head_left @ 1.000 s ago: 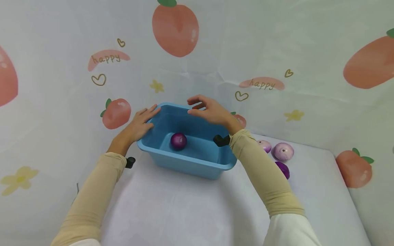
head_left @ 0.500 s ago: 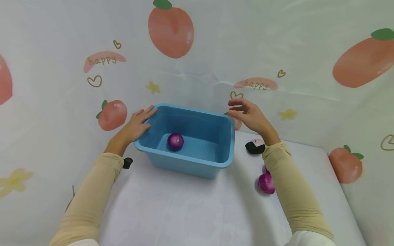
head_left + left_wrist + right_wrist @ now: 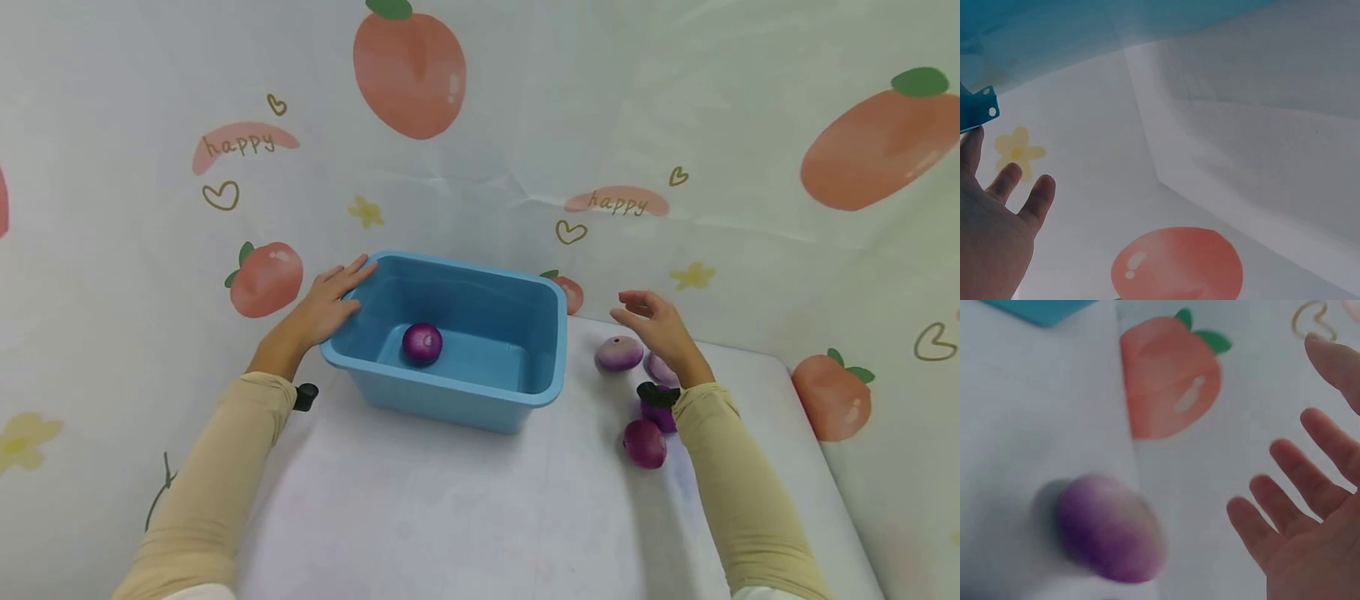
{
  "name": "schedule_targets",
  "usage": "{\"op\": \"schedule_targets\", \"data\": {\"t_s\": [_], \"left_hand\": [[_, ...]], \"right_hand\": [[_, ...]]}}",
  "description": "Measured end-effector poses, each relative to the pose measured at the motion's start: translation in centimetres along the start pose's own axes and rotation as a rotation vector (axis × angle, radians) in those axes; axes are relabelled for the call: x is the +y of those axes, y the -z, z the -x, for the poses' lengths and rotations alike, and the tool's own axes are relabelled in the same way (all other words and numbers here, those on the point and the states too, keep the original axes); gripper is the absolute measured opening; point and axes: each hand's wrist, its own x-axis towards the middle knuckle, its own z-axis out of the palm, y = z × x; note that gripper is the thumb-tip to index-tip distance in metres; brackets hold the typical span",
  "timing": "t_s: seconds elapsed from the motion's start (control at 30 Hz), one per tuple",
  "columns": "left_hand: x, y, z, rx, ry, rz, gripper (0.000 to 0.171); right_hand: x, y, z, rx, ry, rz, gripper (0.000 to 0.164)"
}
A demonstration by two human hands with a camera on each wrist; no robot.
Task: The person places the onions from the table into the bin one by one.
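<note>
Fruit-print backdrop | white tabletop | left hand splayed on tub | right hand loosely spread

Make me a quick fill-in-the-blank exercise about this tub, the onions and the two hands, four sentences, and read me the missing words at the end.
1. The colour of the tub is ____.
2. The number of onions inside the tub is ____.
3. The hand on the tub's rim is the person's ____ one.
4. The word printed on the backdrop is ____.

Missing words: blue; one; left; happy.
</note>
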Motion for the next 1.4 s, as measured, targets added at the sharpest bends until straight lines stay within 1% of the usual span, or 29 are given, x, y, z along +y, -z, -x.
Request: {"op": "schedule_targets", "data": {"t_s": [0.1,0.2,0.47,0.63,0.8,0.93,1.0,1.23,1.4], "left_hand": [[0.1,0.1,0.0,0.001,-0.002,-0.001,0.070],[0.1,0.2,-0.1,0.002,0.003,0.003,0.071],[0.2,0.0,-0.1,-0.004,0.013,-0.005,0.071],[0.1,0.0,-0.2,-0.004,0.010,-0.007,0.072],[-0.1,0.0,-0.2,-0.003,0.011,-0.011,0.072],[0.0,-0.1,-0.2,-0.003,0.011,-0.008,0.072],[0.0,0.0,-0.2,-0.002,0.011,-0.008,0.072],[0.0,0.0,-0.2,0.001,0.005,-0.007,0.072],[0.0,-0.1,-0.2,-0.002,0.007,-0.015,0.071]], "right_hand": [[1.2,0.0,0.3,-0.013,-0.060,0.003,0.073],[2.0,-0.2,0.5,-0.037,-0.093,0.024,0.078],[4.0,-1.2,0.3,-0.100,-0.147,0.055,0.087],[4.6,-1.9,0.1,-0.136,-0.163,0.098,0.089],[4.9,-2.6,-0.1,-0.191,-0.187,0.153,0.087],[5.1,-3.0,-0.1,-0.223,-0.179,0.212,0.082],[5.2,-3.1,-0.1,-0.222,-0.169,0.230,0.080],[5.5,-3.4,-0.2,-0.186,-0.133,0.228,0.069],[5.6,-3.4,-0.2,-0.164,-0.117,0.244,0.067]]}}
